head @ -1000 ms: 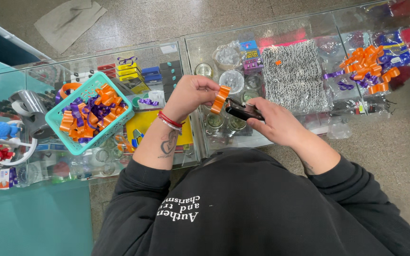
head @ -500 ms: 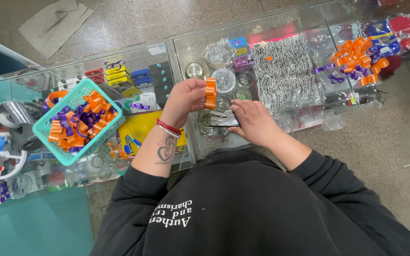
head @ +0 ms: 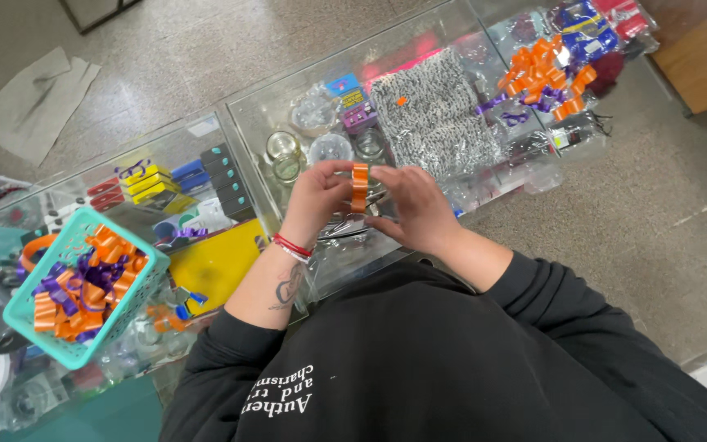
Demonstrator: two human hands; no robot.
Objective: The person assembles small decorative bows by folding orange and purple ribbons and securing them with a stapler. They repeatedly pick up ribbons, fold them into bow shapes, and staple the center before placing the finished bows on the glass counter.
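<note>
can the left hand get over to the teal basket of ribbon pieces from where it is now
Probably yes. The left hand is pinching the orange ribbon strip with the right hand; the teal basket sits uncovered on the glass counter on that side.

Glass display counter on a speckled hard floor, seen from above.
The counter (head: 231, 139) runs slantwise across the view as clear glass-topped cases, and small goods show through the top: a grey mesh bundle (head: 435, 115), little coloured boxes (head: 153, 180), glass jars (head: 284, 151) and a yellow sheet (head: 218, 262). A teal basket (head: 22, 315) stands on the glass at the left. The floor (head: 206, 57) beyond is grey-brown and mottled, with a flattened piece of grey cardboard (head: 34, 102) lying on it. A wooden panel (head: 701, 49) fills the upper right corner. Light is even and soft, and the glass shows pale reflections.
</note>
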